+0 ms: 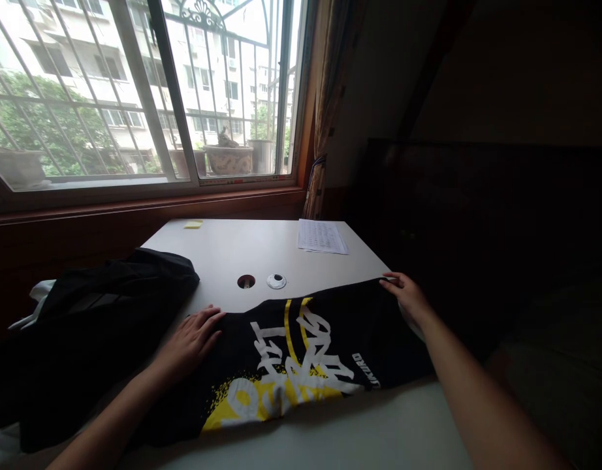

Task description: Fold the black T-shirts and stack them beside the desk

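On the desk (pixel 222 251), resting the left hand (pixel 196 333) flat on the garment (pixel 301 356). Pinching its corner with the right hand (pixel 405 297).

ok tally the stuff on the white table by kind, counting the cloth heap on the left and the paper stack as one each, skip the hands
Printed black garment: 1
Mostly dark cloth heap: 1
Paper stack: 1
Yellow slip: 1
Round white cap: 1
Total: 5
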A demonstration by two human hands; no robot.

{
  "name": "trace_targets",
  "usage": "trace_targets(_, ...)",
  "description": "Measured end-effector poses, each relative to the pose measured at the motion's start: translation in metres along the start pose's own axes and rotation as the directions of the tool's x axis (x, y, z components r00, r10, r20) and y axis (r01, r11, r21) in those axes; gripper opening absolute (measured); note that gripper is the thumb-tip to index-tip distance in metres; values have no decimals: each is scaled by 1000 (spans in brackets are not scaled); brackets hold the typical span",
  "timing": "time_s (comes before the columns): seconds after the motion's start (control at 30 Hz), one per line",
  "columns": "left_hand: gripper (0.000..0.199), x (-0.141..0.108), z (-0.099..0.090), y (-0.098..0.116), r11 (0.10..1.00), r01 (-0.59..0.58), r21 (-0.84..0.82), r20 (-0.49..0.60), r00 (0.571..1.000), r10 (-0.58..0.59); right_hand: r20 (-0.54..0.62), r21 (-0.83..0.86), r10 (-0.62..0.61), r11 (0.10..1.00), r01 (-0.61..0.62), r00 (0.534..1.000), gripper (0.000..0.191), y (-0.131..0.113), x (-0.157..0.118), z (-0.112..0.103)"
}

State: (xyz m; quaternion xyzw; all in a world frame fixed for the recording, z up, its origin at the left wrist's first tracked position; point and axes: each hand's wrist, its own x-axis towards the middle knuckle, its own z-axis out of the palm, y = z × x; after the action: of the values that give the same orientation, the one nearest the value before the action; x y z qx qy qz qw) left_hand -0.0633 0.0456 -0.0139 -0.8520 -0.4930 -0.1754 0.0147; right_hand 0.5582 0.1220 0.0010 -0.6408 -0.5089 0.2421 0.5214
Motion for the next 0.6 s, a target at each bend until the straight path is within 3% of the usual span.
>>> trace_targets(0.27,46,0,1,-3,1000,-11,-23,-1,1000,11,-82,70,-47,996,53,995,45,-19,0,2)
trace_targets(0.6,47,-2,-3,-8,1000,15,-16,-19,1000,-15,-145,-195,-119,977,90,982,43,-23,2,5)
